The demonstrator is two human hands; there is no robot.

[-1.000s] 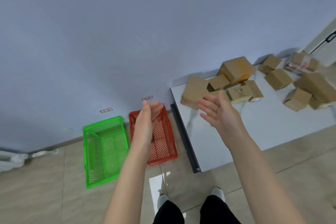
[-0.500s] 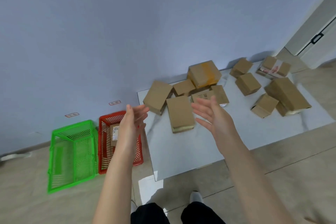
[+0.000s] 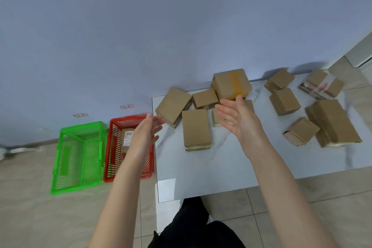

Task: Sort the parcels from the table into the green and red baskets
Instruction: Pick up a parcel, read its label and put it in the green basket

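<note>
Several brown cardboard parcels lie on a low white table (image 3: 201,169). The nearest is a flat upright box (image 3: 196,129); behind it sit a slanted flat box (image 3: 173,104), a small box (image 3: 205,98) and a taller box with an orange stain (image 3: 231,83). My left hand (image 3: 146,133) hovers open over the red basket (image 3: 112,157), holding nothing. My right hand (image 3: 239,121) is open above the table, palm facing left, partly hiding a small parcel (image 3: 216,118). One labelled parcel (image 3: 126,140) lies in the red basket. The green basket (image 3: 80,159) stands left of it and holds nothing.
More parcels (image 3: 330,123) crowd the table's right half, one with red-and-white tape (image 3: 322,86). Both baskets stand on the tiled floor against a blue-grey wall with two small labels (image 3: 126,106). My dark-trousered legs (image 3: 193,227) are at the table's front edge.
The view has swung right, bringing the table and its parcels to the centre. Both open hands have moved from over the baskets toward the parcels.
</note>
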